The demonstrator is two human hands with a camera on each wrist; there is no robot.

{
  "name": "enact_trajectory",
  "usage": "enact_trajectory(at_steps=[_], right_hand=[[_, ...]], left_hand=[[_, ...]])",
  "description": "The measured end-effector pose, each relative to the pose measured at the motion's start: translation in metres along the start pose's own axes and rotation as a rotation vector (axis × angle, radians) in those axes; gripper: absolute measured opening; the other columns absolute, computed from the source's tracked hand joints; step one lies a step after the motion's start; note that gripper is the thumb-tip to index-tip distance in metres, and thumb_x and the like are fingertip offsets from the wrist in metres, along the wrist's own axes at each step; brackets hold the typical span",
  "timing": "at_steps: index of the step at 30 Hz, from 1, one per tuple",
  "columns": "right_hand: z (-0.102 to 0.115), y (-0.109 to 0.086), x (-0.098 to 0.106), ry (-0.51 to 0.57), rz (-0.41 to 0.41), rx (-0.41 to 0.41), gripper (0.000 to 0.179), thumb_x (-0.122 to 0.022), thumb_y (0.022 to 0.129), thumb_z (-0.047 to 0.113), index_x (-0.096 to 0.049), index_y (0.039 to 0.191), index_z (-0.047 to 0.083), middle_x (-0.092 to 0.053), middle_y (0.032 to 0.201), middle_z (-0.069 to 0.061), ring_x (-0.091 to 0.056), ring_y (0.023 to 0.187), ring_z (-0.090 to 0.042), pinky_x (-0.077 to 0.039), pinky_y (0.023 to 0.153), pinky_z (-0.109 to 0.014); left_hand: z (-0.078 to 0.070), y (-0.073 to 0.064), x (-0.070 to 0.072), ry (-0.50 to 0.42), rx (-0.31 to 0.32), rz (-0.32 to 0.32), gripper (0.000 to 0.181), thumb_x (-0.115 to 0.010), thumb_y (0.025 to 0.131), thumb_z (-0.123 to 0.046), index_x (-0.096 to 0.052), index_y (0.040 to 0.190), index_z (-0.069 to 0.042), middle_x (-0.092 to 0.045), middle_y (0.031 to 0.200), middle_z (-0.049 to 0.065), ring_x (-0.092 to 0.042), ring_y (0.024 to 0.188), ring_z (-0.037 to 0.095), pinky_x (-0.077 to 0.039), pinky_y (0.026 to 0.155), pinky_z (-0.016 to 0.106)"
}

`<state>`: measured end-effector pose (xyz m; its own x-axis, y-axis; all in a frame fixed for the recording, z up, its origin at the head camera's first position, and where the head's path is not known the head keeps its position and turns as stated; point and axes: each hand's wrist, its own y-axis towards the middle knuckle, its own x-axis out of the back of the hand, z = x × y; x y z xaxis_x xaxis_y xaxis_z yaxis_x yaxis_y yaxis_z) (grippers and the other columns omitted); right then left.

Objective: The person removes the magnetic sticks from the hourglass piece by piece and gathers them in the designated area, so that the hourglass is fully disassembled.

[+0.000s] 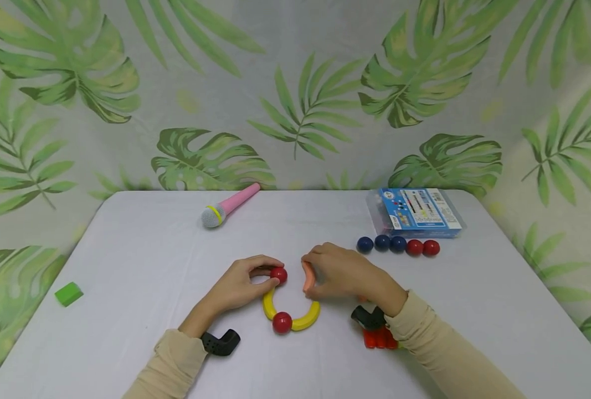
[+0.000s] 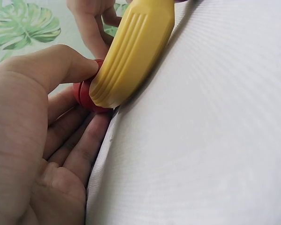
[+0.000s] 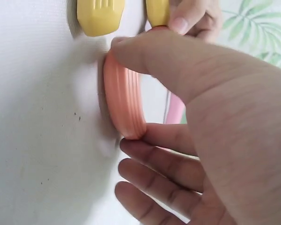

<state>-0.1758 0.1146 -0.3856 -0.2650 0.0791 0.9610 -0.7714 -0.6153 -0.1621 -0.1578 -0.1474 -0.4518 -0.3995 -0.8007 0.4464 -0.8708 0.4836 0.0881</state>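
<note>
My left hand (image 1: 240,284) pinches a red ball (image 1: 278,275) between thumb and fingers. That ball meets the upper end of a yellow curved piece (image 2: 131,51) with grooves along its side. Below, another red ball (image 1: 282,322) sits between this piece and a second yellow curved piece (image 1: 307,317), so they form an open arc on the table. To the right, my right hand (image 1: 347,274) holds an orange curved piece (image 3: 124,98) by its two ends, thumb on one and index finger on the other. A gap shows between the orange piece and the nearest yellow end in the right wrist view.
A row of blue balls (image 1: 382,243) and red balls (image 1: 422,247) lies before a clear plastic box (image 1: 420,212). Red pieces (image 1: 379,338) lie partly hidden under the right forearm. A pink toy microphone (image 1: 230,205) rests at the back, a green block (image 1: 68,294) at far left.
</note>
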Motion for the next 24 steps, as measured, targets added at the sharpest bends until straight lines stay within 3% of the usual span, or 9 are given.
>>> enact_trajectory(at_steps=[7,14,18,24], right_hand=[[-0.014,-0.016,0.016,0.038,-0.089,-0.020,0.066,-0.080,0.082,0.044,-0.066,0.137,0.012,-0.066,0.135,-0.003,-0.059,0.125,-0.023,-0.055,0.102,-0.044],[-0.044,-0.054,0.037,0.098,-0.168,-0.018,0.066,-0.080,0.086,0.044,-0.062,0.141,0.012,-0.064,0.135,-0.005,-0.065,0.110,-0.022,-0.059,0.088,-0.041],[-0.063,-0.077,0.038,0.122,-0.176,-0.023,0.065,-0.083,0.086,0.040,-0.062,0.140,0.012,-0.066,0.126,-0.001,-0.062,0.106,-0.019,-0.059,0.083,-0.037],[-0.083,-0.108,0.034,0.207,-0.153,-0.109,0.070,-0.087,0.083,0.041,-0.061,0.140,0.010,-0.066,0.122,-0.002,-0.059,0.100,-0.018,-0.059,0.076,-0.031]], left_hand=[[-0.002,0.001,0.000,0.003,-0.001,0.004,0.034,-0.075,0.096,-0.017,-0.069,0.129,-0.016,-0.068,0.128,0.000,-0.068,0.115,0.015,-0.055,0.101,0.030],[-0.001,0.001,0.001,0.009,0.002,0.004,0.033,-0.075,0.096,-0.018,-0.069,0.129,-0.018,-0.068,0.128,-0.001,-0.068,0.114,0.015,-0.056,0.101,0.031],[-0.001,0.001,0.001,0.004,0.005,0.005,0.033,-0.075,0.096,-0.018,-0.069,0.129,-0.018,-0.068,0.128,-0.001,-0.068,0.114,0.015,-0.056,0.100,0.031],[-0.001,0.001,0.001,0.003,0.009,0.001,0.033,-0.075,0.096,-0.018,-0.069,0.128,-0.018,-0.068,0.128,-0.001,-0.068,0.114,0.015,-0.056,0.100,0.031]])
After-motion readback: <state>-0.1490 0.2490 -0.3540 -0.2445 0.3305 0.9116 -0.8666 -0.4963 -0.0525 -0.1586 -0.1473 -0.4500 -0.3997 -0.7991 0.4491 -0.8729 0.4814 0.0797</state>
